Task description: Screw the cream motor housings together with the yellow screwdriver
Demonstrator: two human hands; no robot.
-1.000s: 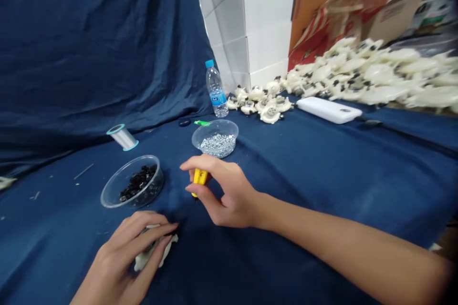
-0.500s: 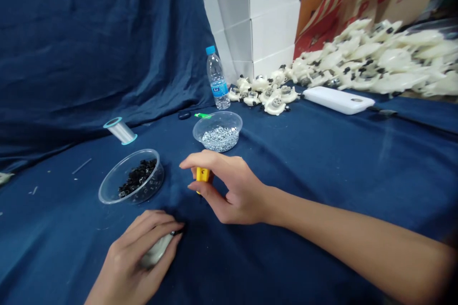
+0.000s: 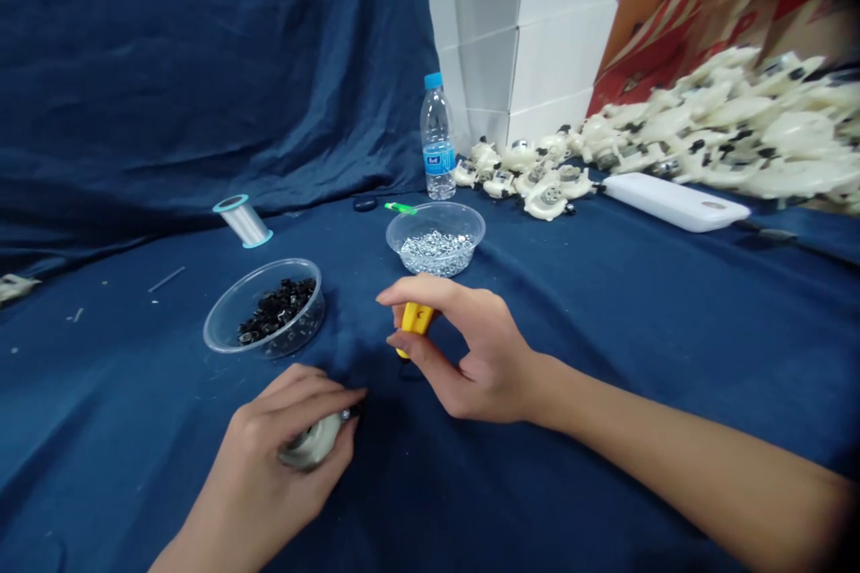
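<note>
L hand [image 3: 288, 430] is gripping a cream plastic pt [image 3: 313, 445] btwn thumb & fingers, at the near L of the cloth-covered bench [image 3: 624, 313]; the pt is lying half hidden under the curled fingers, w/ a shiny metal bit [image 3: 345, 414] showing by the fingertips. R hand [image 3: 480, 345] is pinching a yellow tool [image 3: 417, 318] btwn thumb & index finger, dark tip pointing down, & is hovering R of the L hand, slightly farther off. So the pt is sitting within L hand's grasp, near & L of R hand, apart from the tool. A clear bowl [image 3: 221, 327] of black pcs [image 3: 279, 309] is standing just beyond L hand; a 2nd bowl [image 3: 396, 240] w/ small metal pcs [image 3: 435, 249] is standing just beyond R hand. Farther L, a wire spool [image 3: 244, 222] is lying tilted; at far ctr, a water bottle [image 3: 439, 143] is standing upright. Far R, a white device [image 3: 675, 201] is lying in front of a big pile of cream pts [image 3: 752, 121].
</note>
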